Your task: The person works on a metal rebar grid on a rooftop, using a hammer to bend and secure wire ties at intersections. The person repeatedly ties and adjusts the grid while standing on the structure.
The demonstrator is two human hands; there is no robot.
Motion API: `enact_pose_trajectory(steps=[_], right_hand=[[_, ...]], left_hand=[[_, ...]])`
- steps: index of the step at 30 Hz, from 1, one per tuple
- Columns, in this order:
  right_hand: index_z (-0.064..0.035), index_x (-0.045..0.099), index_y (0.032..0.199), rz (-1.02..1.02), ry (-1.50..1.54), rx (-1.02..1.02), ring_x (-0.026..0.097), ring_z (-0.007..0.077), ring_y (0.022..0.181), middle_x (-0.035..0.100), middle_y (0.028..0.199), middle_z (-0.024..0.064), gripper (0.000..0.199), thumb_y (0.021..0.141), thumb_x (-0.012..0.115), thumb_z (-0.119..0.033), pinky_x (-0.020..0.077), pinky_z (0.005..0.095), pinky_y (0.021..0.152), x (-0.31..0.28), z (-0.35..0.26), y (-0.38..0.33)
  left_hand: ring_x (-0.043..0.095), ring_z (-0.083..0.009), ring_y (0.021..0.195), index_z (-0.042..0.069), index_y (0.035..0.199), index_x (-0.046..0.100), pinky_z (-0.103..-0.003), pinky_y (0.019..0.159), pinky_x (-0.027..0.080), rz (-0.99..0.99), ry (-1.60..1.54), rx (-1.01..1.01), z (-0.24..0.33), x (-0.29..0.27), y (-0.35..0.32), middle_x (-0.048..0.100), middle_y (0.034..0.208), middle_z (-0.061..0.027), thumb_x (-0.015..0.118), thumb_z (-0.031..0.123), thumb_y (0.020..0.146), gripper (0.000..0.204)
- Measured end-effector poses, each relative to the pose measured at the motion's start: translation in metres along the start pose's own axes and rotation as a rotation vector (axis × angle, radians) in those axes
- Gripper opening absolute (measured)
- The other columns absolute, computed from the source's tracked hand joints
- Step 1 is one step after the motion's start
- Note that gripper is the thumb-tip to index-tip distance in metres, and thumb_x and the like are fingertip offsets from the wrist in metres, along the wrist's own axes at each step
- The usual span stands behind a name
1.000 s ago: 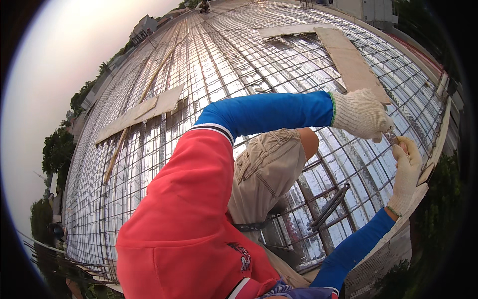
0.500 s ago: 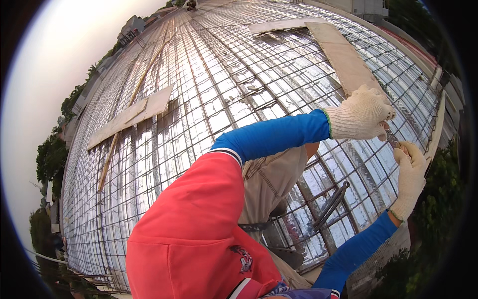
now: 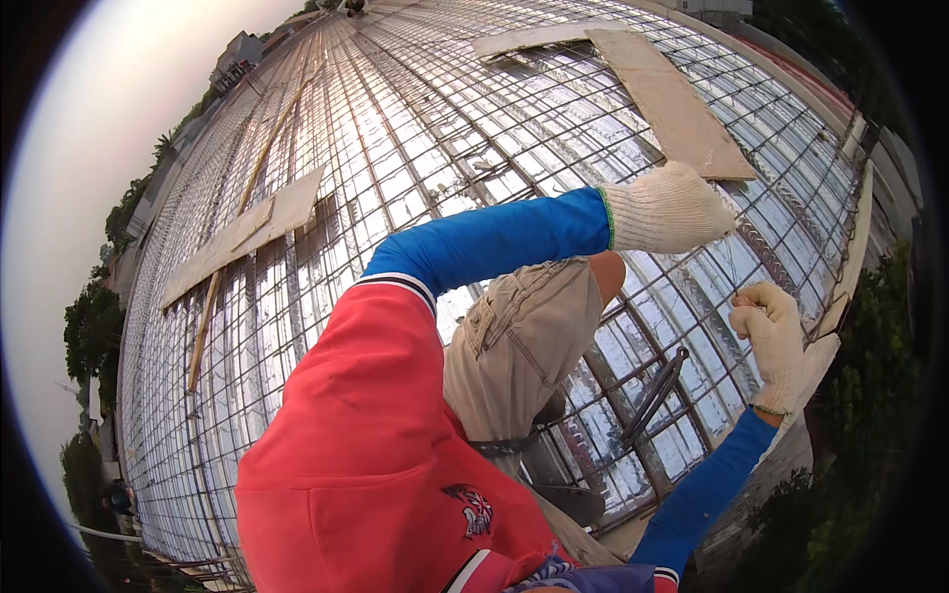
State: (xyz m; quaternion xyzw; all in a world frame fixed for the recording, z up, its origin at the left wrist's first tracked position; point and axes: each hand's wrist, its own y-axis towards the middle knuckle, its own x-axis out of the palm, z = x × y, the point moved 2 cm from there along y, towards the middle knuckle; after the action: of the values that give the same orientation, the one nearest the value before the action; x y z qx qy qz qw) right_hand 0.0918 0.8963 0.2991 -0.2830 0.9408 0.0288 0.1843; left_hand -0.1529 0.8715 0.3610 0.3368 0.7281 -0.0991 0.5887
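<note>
Presently, your right hand [image 3: 769, 336] has its fingers curled together, thumb by index; whether they pinch anything fine is too small to tell. At 11 o'clock from it, apart, your left hand [image 3: 682, 210] shows mostly its gloved back; you cannot tell how its fingers stand. Steel mesh [image 3: 474, 128] lies below both hands, running out toward 9 and 12 o'clock. Progress, as judged: bars already laid crosswise over the shiny sheeting [image 3: 623, 341]; fastening at the crossings not resolvable, so the remainder there is undetermined. At 8 o'clock from your right hand, a slender dark metal piece [image 3: 653, 395], possibly a tool, rests on the bars, not in hand. Farther out, flat boards [image 3: 672, 104] lie at 12 o'clock from your left hand.
</note>
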Motion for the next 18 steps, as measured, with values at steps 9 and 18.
enact_pose_trajectory(steps=[9, 18], right_hand=[[0.0057, 0.075, 0.104, -0.067, 0.242, -0.172, 0.069, 0.0095, 0.072, 0.074, 0.082, 0.0082, 0.025, 0.083, 0.070, -0.007, 0.0563, 0.0257, 0.062, 0.000, -0.022, -0.012], [-0.0006, 0.075, 0.085, -0.017, 0.296, -0.237, 0.059, 0.0114, 0.064, 0.069, 0.073, 0.0038, 0.017, 0.079, 0.068, -0.015, 0.0484, 0.0305, 0.058, 0.027, 0.028, 0.036]], left_hand=[[0.064, -0.0302, 0.078, 0.010, 0.121, 0.067, -0.043, 0.075, 0.050, -0.144, -0.133, 0.166, -0.020, -0.009, -0.054, 0.067, 0.082, -0.0073, 0.081, 0.017, 0.083, 0.042], [0.070, -0.0230, 0.074, -0.002, 0.122, 0.069, -0.035, 0.068, 0.056, -0.004, -0.491, 0.006, -0.025, -0.015, -0.046, 0.074, 0.086, -0.0145, 0.077, 0.006, 0.088, 0.036]])
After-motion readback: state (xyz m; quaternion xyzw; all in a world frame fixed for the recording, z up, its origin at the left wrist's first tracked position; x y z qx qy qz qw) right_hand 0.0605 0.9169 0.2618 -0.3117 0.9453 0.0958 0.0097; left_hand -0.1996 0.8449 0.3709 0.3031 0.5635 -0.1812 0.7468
